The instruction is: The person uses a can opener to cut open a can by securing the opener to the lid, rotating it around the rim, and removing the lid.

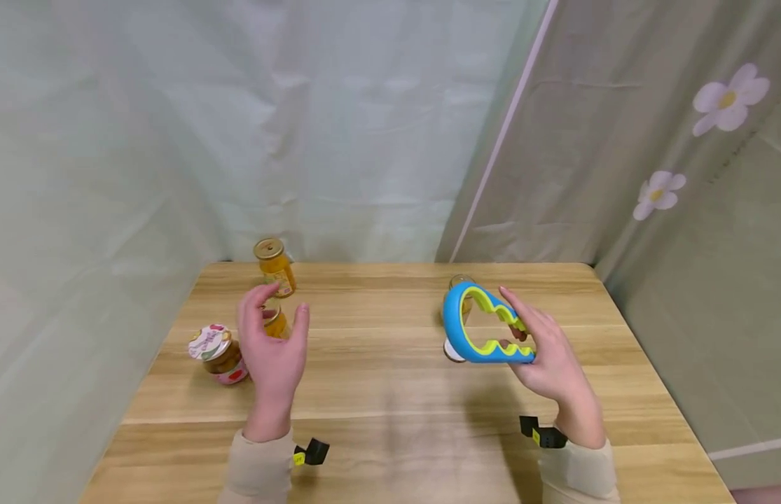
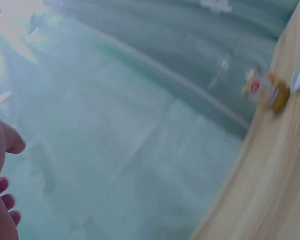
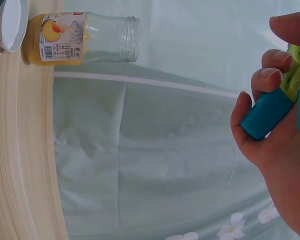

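In the head view, 3 lidded glass jars (image 1: 278, 271) stand toward the left edge of the pale wooden desk (image 1: 377, 392) near the relaxed, empty left hand (image 1: 272, 364), and a blue-and-lime plastic loop (image 1: 453, 322) partly hides an open glass jar (image 1: 460, 279) toward the far edge. The left wrist view shows that jar blurred; in the right wrist view, the right hand (image 3: 280, 150) curls its fingers round the loop's handle, well apart from the jar.

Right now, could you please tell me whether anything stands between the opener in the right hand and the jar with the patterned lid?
Yes: in the head view, the left hand appears in the direct path from the opener to the patterned jar. Another jar shows partly behind that hand; nothing else visible blocks it.
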A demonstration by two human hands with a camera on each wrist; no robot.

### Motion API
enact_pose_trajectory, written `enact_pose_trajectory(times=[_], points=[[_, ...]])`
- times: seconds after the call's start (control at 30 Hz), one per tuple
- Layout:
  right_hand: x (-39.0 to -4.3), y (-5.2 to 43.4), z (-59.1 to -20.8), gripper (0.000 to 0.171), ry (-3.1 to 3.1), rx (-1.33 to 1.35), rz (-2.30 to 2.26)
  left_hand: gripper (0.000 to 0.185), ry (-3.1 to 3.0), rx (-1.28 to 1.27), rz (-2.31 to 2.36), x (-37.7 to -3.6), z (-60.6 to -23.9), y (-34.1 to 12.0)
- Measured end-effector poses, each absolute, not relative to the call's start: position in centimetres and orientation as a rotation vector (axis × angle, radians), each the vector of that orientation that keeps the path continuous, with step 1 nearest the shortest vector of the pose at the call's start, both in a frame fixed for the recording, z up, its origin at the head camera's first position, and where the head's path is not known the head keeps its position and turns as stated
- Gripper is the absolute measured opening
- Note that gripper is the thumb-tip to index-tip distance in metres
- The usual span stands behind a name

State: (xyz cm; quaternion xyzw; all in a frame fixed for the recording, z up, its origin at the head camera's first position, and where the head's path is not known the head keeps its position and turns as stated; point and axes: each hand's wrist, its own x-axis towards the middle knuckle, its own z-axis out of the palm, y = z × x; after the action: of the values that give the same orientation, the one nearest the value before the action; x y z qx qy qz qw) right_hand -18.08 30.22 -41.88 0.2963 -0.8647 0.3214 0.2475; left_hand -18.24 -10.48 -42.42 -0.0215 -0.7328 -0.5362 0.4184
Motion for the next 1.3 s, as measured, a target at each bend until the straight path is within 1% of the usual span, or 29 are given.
enact_pose_trajectory(times=[0.1,0.2,0.43,0.57,0.77,0.87,1.0,1.13,1.23,1.3], points=[[-18.1,30.1,-41.9,0.088,-2.364,0.817,0.874,0.052,-1.787,0.046,-1.309,-18.2,-42.1,-11.2],[-18.1,29.9,-42.0,0.086,-2.375,0.822,0.867,0.057,-1.780,0.112,-1.304,-18.4,-42.5,-11.8],[-18.3,29.6,-41.9,0.090,-2.396,0.809,0.860,0.069,-1.848,0.239,-1.284,-20.1,-45.9,-14.0],[-18.4,29.7,-41.8,0.091,-2.401,0.819,0.854,0.077,-1.864,0.301,-1.355,-20.9,-47.5,-14.3],[-18.6,29.7,-41.8,0.086,-2.404,0.862,0.850,0.094,-1.837,0.345,-1.472,-22.2,-49.0,-14.0],[-18.6,29.6,-41.8,0.082,-2.417,0.868,0.863,0.099,-1.797,0.368,-1.532,-22.4,-49.6,-13.9],[-18.2,29.4,-41.8,0.076,-2.433,0.863,0.864,0.100,-1.760,0.401,-1.587,-21.6,-49.2,-13.4],[-17.9,29.3,-41.8,0.073,-2.439,0.861,0.856,0.101,-1.734,0.434,-1.633,-21.5,-50.2,-13.8],[-17.8,29.2,-41.8,0.074,-2.439,0.862,0.863,0.097,-1.728,0.437,-1.635,-22.0,-51.8,-14.7],[-17.8,29.2,-41.9,0.073,-2.440,0.865,0.867,0.091,-1.732,0.450,-1.626,-22.1,-52.2,-14.8]])
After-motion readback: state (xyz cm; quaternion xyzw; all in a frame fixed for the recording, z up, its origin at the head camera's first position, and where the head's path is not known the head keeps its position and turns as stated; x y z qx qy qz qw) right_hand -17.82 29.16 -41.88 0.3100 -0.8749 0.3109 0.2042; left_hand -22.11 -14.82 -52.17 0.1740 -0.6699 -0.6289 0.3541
